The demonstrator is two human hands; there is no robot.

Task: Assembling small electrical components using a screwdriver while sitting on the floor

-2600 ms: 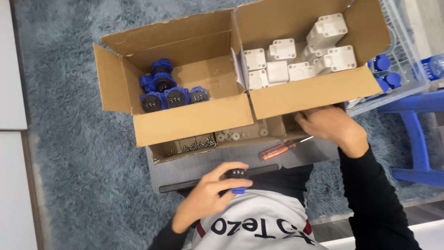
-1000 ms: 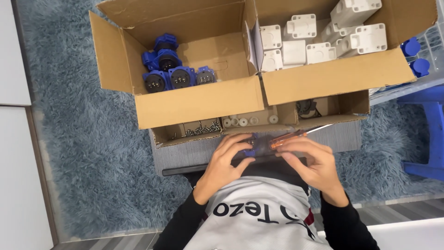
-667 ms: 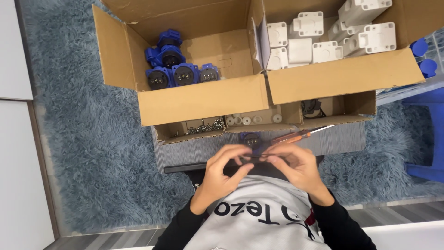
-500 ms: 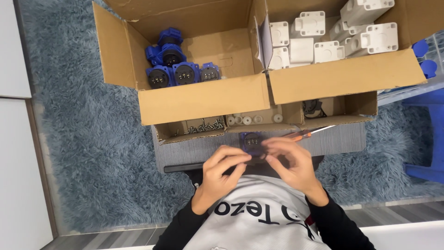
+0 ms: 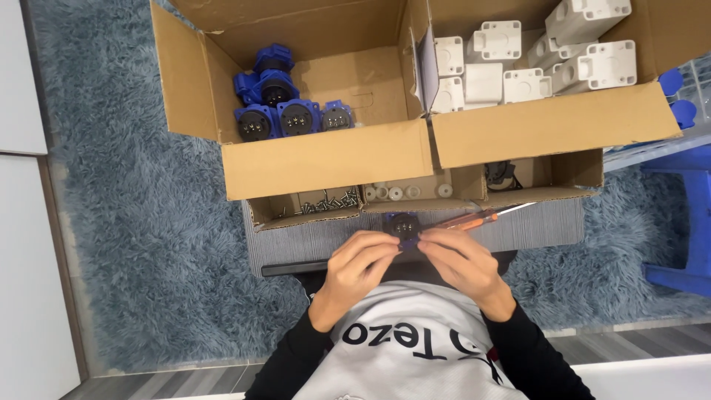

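Note:
Both hands meet in front of my chest around a small blue and black round connector [image 5: 404, 226]. My left hand [image 5: 359, 267] pinches it from the left. My right hand [image 5: 459, 261] grips it from the right and also carries an orange-handled screwdriver [image 5: 474, 218], whose metal tip points right. Behind the hands, a cardboard box [image 5: 326, 159] contains several more blue connectors [image 5: 285, 111]. A second cardboard box [image 5: 555, 126] to the right is filled with white plastic housings [image 5: 533, 59].
A low tray [image 5: 415, 201] under the boxes has compartments with small screws [image 5: 318, 201] and white washers [image 5: 400, 192]. Everything rests on a grey ribbed stand [image 5: 533, 226] over a shaggy blue-grey rug [image 5: 148, 244]. A blue stool [image 5: 681, 222] is at the right.
My right hand came back from the tray with the screwdriver and joined my left hand. Both now hold the connector, raised slightly toward the tray.

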